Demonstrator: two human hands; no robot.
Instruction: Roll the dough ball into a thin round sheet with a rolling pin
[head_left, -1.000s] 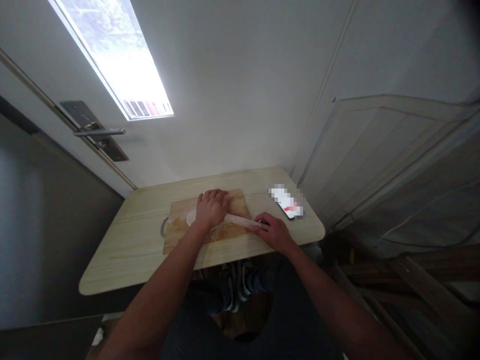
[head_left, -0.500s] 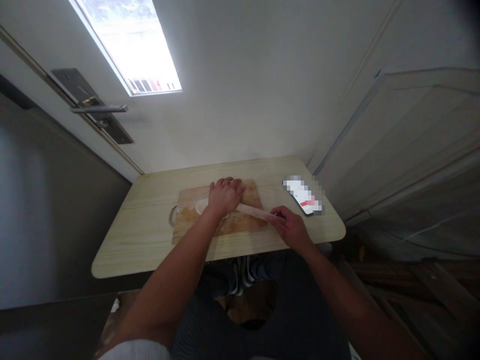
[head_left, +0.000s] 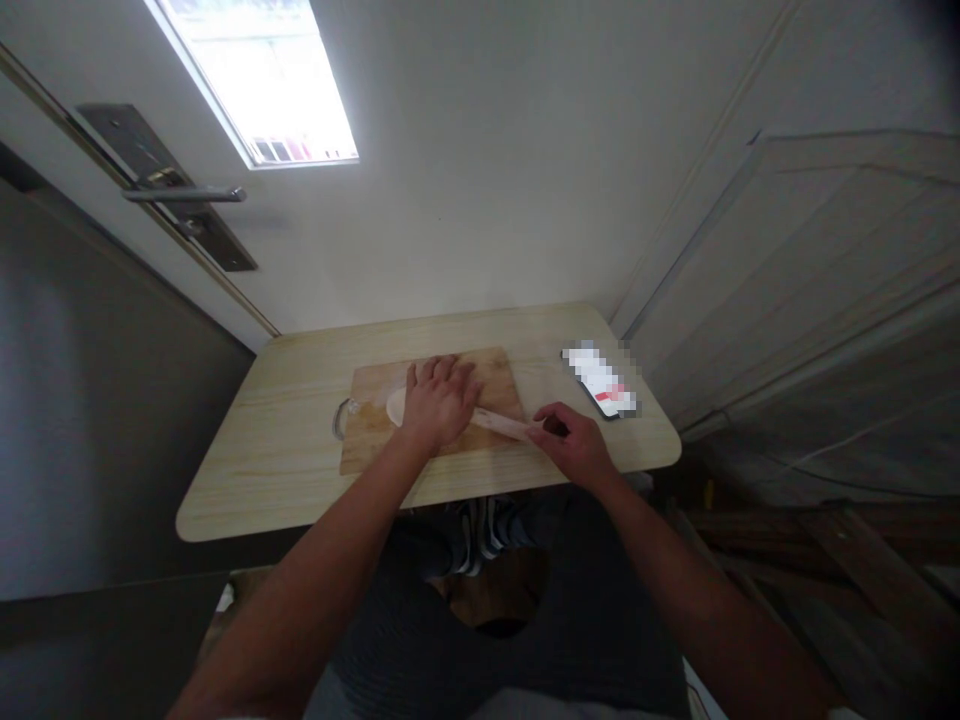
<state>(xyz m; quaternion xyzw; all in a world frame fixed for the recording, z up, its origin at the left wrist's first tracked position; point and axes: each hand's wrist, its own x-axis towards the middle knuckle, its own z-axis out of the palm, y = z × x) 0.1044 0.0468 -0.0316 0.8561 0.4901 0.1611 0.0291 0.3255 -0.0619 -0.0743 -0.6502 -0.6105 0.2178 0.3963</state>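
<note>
My left hand [head_left: 441, 402] lies palm down over the middle of a wooden cutting board [head_left: 366, 452], its fingers stretched out and slightly spread. Beneath it runs a long pale stick [head_left: 500, 424], probably wooden, which slants out past the board's right side. My right hand [head_left: 574, 445] pinches the stick's far right end between thumb and fingers, just off the board. A rounded pale piece [head_left: 395, 406] shows at the left of my left hand. My hand covers the rest, so I cannot tell whether it joins the stick.
The board rests on a light wood-grain table [head_left: 247, 440] with rounded corners. A metal handle [head_left: 340, 419] sticks out at the board's left. On the table's right lies a phone [head_left: 600, 380] with a lit screen. Behind stands a white door with a lever handle [head_left: 184, 194].
The view has tilted a little, so the table sits slightly higher. My left hand and the stick have shifted slightly towards me over the board. My right hand keeps its pinch.
</note>
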